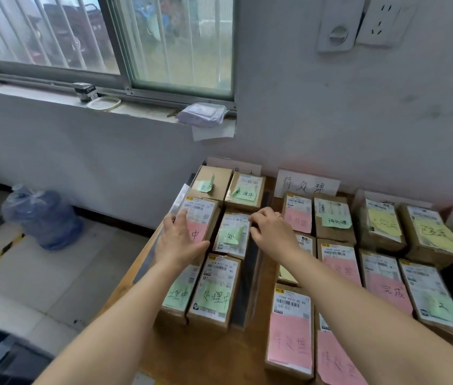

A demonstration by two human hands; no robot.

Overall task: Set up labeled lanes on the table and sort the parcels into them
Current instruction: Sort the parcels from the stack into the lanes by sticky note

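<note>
The person stands at the near side of a wooden table (219,357) that is covered with cardboard parcels in rows. Each parcel carries a shipping label and a coloured paper note with handwriting.

The left hand (180,240) lies flat and open on the pink-note parcel (201,218), in the middle of the leftmost column. Its fingers are nearly straight and reach toward the far left corner of this parcel.

The right hand (272,232) holds the green-note parcel (232,234), which is just beside the pink-note parcel on its right. The fingers and the thumb are curled on the right edge of this parcel. A ring (278,215) is on one finger.

These two parcels belong to the left group of six, two columns by three rows. A dark strip (249,287) runs along the right side of this group, and more parcels lie to the right of it, many with pink notes, some with yellow or green ones. At the far edge of the table a white paper sign (307,186) with handwritten characters leans on the wall.

On the floor to the left stands a blue water bottle (43,218). A wrapped packet (203,113) lies on the windowsill (141,111).
</note>
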